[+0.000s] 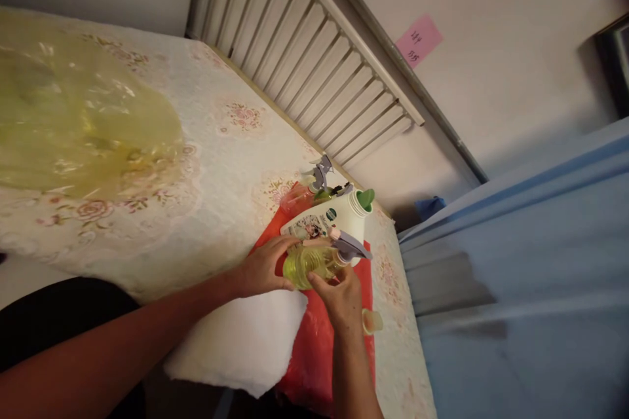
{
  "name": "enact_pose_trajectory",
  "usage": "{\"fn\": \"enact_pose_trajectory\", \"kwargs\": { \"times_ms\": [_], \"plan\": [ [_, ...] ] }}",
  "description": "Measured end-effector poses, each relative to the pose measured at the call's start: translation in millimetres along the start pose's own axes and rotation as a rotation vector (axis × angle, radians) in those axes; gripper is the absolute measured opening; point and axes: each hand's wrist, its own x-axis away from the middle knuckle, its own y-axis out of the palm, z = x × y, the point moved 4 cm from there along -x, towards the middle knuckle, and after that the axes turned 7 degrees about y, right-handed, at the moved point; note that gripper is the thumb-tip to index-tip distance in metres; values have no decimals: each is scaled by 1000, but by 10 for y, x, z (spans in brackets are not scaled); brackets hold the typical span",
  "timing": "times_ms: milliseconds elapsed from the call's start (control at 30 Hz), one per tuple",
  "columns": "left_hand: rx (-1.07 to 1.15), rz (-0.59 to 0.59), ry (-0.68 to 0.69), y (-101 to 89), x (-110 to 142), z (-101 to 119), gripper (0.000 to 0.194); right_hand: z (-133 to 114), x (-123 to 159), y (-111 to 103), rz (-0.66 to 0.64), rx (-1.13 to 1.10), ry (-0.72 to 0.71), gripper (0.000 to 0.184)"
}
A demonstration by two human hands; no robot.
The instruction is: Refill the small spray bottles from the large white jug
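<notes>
Both hands are closed round a clear spray bottle [309, 266] with yellow liquid in it and a grey trigger head. My left hand [263, 267] grips it near its base. Close to its neck, the thumb and fingers of my right hand [339, 294] press on its side. Just behind stands a large white jug [346, 211] with a printed label and a green piece at its mouth. Beyond the jug is another spray bottle [296, 199], reddish and partly hidden. These stand on a red sheet [314, 347]. A pale yellowish cap [372, 321] lies by my right wrist.
A white cloth [246, 344] hangs at the near edge of the flowered tablecloth [221, 203]. A translucent yellow plastic bag [83, 118] lies at the left. Behind the table is a radiator [304, 46]; a blue curtain [531, 262] hangs on the right.
</notes>
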Motion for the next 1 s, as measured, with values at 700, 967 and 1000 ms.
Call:
{"fn": "enact_pose_trajectory", "kwargs": {
  "times_ms": [700,967,1000],
  "plan": [
    [-742,-314,-217,489,305,-15,25,1048,-412,-1954,214,95,74,46],
    [-860,-288,-162,493,294,-68,23,1840,-1022,-2255,300,118,138,52],
    [-869,-279,-159,489,293,-69,23,1912,-1107,-2260,312,121,145,51]
  ]
}}
